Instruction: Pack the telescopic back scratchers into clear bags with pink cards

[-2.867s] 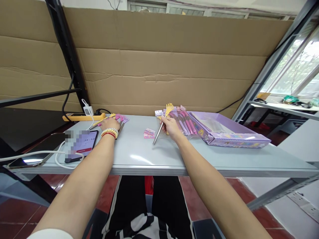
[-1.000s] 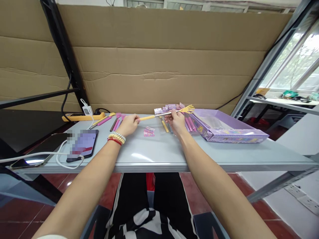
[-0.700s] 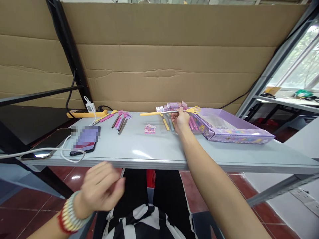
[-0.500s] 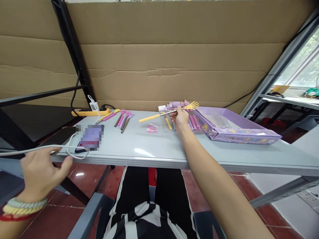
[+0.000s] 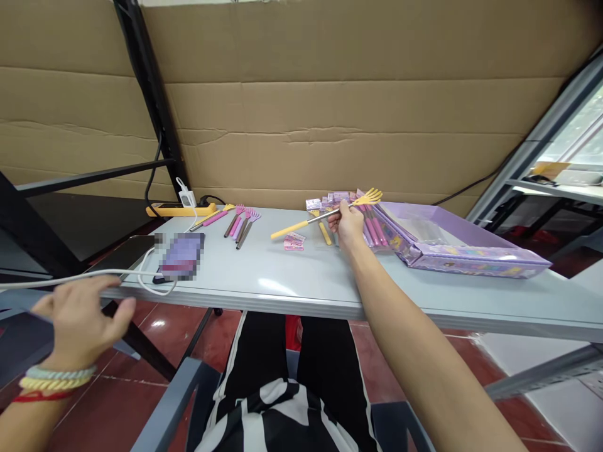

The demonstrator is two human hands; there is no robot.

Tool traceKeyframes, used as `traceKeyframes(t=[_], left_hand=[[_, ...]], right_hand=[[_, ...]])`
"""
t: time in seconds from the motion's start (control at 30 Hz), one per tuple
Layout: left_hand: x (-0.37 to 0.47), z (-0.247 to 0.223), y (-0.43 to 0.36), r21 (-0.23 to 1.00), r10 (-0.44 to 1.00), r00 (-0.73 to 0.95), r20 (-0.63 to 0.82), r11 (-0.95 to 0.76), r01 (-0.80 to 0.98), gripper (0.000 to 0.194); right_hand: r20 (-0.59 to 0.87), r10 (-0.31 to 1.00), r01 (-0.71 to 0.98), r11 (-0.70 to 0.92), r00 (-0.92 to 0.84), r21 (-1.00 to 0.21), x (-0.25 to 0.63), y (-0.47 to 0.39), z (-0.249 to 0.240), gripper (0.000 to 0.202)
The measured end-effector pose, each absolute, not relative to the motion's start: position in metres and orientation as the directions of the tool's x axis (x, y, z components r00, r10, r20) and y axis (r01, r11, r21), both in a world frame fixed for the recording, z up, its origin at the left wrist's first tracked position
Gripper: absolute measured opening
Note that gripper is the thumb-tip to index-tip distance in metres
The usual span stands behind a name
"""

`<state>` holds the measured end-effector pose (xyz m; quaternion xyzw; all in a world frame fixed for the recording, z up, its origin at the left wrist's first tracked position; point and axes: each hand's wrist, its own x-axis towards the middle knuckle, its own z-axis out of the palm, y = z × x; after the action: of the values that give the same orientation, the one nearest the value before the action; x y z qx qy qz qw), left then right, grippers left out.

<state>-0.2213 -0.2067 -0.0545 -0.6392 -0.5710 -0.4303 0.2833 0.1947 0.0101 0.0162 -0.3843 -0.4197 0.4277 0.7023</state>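
Note:
My right hand (image 5: 347, 225) grips a yellow back scratcher (image 5: 294, 228) by its metal rod, its yellow claw end pointing up and to the right. Beneath and beside that hand lie packaged pink back scratchers (image 5: 374, 230) and one with a yellow handle (image 5: 325, 233). Small pink cards (image 5: 294, 241) rest on the table to its left. My left hand (image 5: 87, 317) hangs at the table's left front edge, thumb and fingers apart, near a white cable (image 5: 61, 280). Several pink, purple and grey back scratchers (image 5: 242, 225) lie at the back left.
A purple open box (image 5: 471, 258) with clear plastic inside stands on the right of the table (image 5: 226, 276). A phone (image 5: 181, 256) with a cable lies at the left, before a yellow power strip (image 5: 176, 211). Cardboard (image 5: 330, 144) lines the back.
The view has shifted a little, so the table items appear farther right. My right hand still holds the yellow back scratcher, and the fingers of my left hand have spread slightly.

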Motion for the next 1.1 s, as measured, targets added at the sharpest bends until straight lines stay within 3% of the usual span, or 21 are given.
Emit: traceKeyframes(t=[0.03, 0.07, 0.13, 0.27, 0.33, 0.4, 0.5, 0.63, 0.7, 0.87, 1.1], left_hand=[[-0.209, -0.058, -0.21, 0.005, 0.36, 0.108, 0.927, -0.299, 0.954, 0.013], [-0.193, -0.062, -0.213, -0.071, 0.361, 0.258, 0.896, -0.457, 0.886, 0.011], [-0.155, -0.064, -0.217, -0.058, 0.415, 0.489, 0.767, -0.715, 0.697, 0.017], [-0.078, -0.047, -0.199, -0.092, 0.252, 0.543, 0.801, -0.844, 0.528, 0.016], [-0.05, -0.028, -0.174, -0.116, 0.204, 0.478, 0.855, -0.822, 0.558, 0.012], [-0.029, -0.007, -0.141, -0.104, 0.237, 0.376, 0.895, -0.711, 0.695, 0.004], [-0.005, 0.023, -0.088, -0.019, 0.459, 0.295, 0.838, -0.517, 0.856, 0.02], [0.015, 0.043, -0.036, -0.012, 0.711, 0.33, 0.621, -0.412, 0.911, 0.041], [0.019, 0.041, -0.021, 0.023, 0.769, 0.314, 0.557, -0.392, 0.92, 0.044], [0.009, 0.022, -0.007, 0.092, 0.747, 0.311, 0.587, -0.443, 0.892, 0.047], [-0.007, 0.012, -0.007, 0.269, 0.795, 0.347, 0.497, -0.522, 0.81, 0.047]], right_hand=[[0.26, 0.924, -0.274, 0.337, 0.282, -0.901, 0.194, 0.009, 0.017, 0.043], [0.258, 0.924, -0.269, 0.334, 0.282, -0.903, 0.193, 0.009, 0.017, 0.043], [0.253, 0.927, -0.264, 0.326, 0.276, -0.908, 0.192, 0.008, 0.017, 0.043], [0.251, 0.937, -0.286, 0.317, 0.244, -0.905, 0.19, 0.007, 0.016, 0.042], [0.248, 0.94, -0.311, 0.315, 0.236, -0.897, 0.19, 0.007, 0.016, 0.039], [0.24, 0.943, -0.344, 0.31, 0.231, -0.886, 0.19, 0.007, 0.016, 0.036], [0.215, 0.946, -0.401, 0.3, 0.243, -0.866, 0.192, 0.009, 0.017, 0.032], [0.171, 0.942, -0.482, 0.297, 0.287, -0.824, 0.194, 0.013, 0.018, 0.031], [0.169, 0.94, -0.504, 0.304, 0.296, -0.808, 0.196, 0.015, 0.017, 0.032], [0.194, 0.943, -0.56, 0.318, 0.27, -0.765, 0.206, 0.013, 0.019, 0.034], [0.279, 0.937, -0.809, 0.328, 0.211, -0.488, 0.226, -0.002, 0.032, 0.047]])
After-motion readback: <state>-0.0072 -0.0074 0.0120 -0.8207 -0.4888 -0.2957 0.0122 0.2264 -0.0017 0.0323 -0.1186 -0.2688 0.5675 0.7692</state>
